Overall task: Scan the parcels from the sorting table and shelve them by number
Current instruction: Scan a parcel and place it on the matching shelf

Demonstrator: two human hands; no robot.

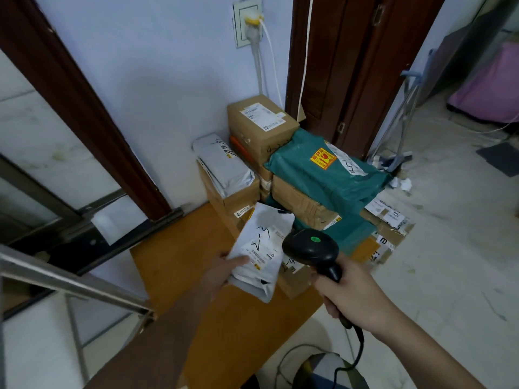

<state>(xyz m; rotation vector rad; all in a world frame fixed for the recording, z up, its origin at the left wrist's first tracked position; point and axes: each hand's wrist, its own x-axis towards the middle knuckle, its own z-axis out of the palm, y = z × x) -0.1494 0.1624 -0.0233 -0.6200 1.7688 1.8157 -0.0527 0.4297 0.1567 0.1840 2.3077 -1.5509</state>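
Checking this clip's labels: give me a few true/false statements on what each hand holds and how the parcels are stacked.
1. The right hand grips a black scanner. True.
2. The left hand holds a cardboard box. False: it holds a white mailer bag marked 2-3.
3. A green bag lies on top of stacked boxes. True.
4. The scanner's indicator light is red. False: it glows green.

Printed text on the white mailer (259, 248) is blurred and unreadable; its near left corner is covered by the left hand (222, 272). The scanner (311, 248) handle is hidden inside the right hand (355, 293). Lower cartons (303, 206) lie partly hidden under the green bag (323, 175). The cable (361, 343) end is not traceable.
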